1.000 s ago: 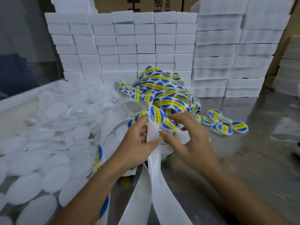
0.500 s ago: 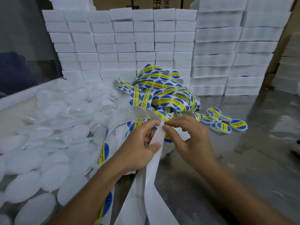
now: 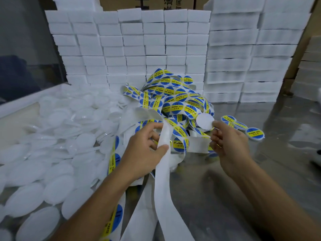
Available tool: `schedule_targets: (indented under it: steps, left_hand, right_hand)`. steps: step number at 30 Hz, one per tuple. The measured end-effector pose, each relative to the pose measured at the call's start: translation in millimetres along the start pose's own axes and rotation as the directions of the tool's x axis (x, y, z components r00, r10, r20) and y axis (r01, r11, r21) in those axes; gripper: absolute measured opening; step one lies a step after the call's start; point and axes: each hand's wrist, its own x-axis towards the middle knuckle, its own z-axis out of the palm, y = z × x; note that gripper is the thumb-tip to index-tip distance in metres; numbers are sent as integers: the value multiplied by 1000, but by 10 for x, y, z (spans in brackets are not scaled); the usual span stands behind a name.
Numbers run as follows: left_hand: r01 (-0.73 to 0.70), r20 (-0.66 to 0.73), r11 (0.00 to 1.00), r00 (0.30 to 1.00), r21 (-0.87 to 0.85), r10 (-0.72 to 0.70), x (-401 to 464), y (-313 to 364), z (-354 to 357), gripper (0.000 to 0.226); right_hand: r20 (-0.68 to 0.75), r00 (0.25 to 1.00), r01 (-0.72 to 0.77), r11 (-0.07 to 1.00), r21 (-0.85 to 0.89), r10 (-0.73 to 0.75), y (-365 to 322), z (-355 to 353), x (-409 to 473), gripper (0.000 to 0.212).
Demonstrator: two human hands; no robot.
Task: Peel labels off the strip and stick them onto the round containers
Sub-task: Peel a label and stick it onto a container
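Head view: the left hand [image 3: 145,150] pinches the long white backing strip [image 3: 165,188], which runs lengthwise from the bottom edge up into the tangled pile of blue-and-yellow round labels [image 3: 175,101]. The right hand [image 3: 229,146] pinches one peeled round label [image 3: 205,121] by its edge, white underside facing the camera. Four labelled round containers [image 3: 255,133] lie on the grey table [image 3: 260,171] at right; the unlabelled white round containers [image 3: 52,153] at left are too many to count.

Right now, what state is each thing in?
Peeled label: off the strip, white back showing, pinched by right hand.
Backing strip: gripped by left hand.
Unlabelled containers: heaped, bare.
Labelled containers: labels on.
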Motion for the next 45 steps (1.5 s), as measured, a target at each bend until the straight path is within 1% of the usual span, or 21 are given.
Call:
schedule_targets:
  steps: [1,3,5,6,8,10,12,13,15,16,18,19,22,25,27,29,32,34,37,41,45]
  left_hand:
    - [-30,-63,996,997,82,36,-3,3,-7,43]
    - [-131,-148,947,972,294,180,-11,30,-35,39]
    - [-221,-171,859,928,463,331,-17,69,-74,32]
    - [-230,-199,824,904,518,378,-14,93,-108,27]
    - [-186,-294,782,855,595,428,12,123,-218,16]
    - [-93,-402,767,807,635,432,49,98,-379,11]
    - [73,-497,753,792,654,355,95,-5,-568,7]
    - [193,-533,728,802,658,269,115,-76,-663,9]
    - [452,-580,603,815,658,22,132,-231,-823,20]
    - [548,-586,525,803,651,-112,125,-287,-874,26]
    - [646,-573,402,763,649,-300,95,-380,-923,36]
    - [658,-567,373,753,654,-334,88,-424,-932,34]
    - [665,-581,421,746,617,-327,99,-506,-936,19]
    - [645,-611,491,749,585,-256,102,-540,-918,26]
    - [590,-620,535,770,604,-150,96,-535,-910,28]
    - [493,-605,607,795,623,-25,99,-496,-914,29]
    - [274,-581,775,801,570,145,120,-403,-914,23]
    - [154,-588,856,784,494,198,134,-321,-877,20]
    - [-15,-616,950,758,313,215,139,-167,-792,18]
    - [-145,-631,966,734,215,250,120,27,-694,9]
    - [-236,-637,969,737,73,227,87,202,-637,9]
  right_hand:
    - [19,1000,4,1000,13,-4,-9,-1,-9,19]
    - [89,995,34,999,4,-34,5,10,-48,15]
    - [163,984,69,998,-14,-66,26,33,-94,22]
    - [194,978,88,996,-25,-81,39,46,-108,24]
    - [235,967,110,993,-36,-99,59,79,-141,19]
    - [247,964,116,992,-45,-101,77,97,-157,9]
    - [248,963,123,990,-64,-103,83,104,-160,9]
    - [247,964,120,991,-63,-101,79,107,-163,9]
    - [248,964,115,992,-52,-99,67,108,-169,12]
    - [248,963,116,992,-49,-101,62,106,-170,15]
    - [247,963,127,990,-63,-108,63,101,-171,16]
    - [247,963,131,989,-73,-109,68,99,-171,16]
    - [251,962,133,987,-88,-107,82,98,-171,14]
    - [248,963,136,986,-97,-108,86,92,-165,14]
    - [245,963,141,985,-101,-113,92,89,-159,14]
    - [243,962,149,983,-103,-120,97,89,-158,14]
    - [239,962,162,981,-103,-134,100,88,-146,24]
    - [239,960,174,979,-107,-144,103,82,-137,28]
    - [237,956,205,971,-126,-171,115,82,-140,23]
    - [224,957,215,971,-109,-187,116,97,-144,20]
    - [209,964,186,978,-99,-162,110,115,-149,9]
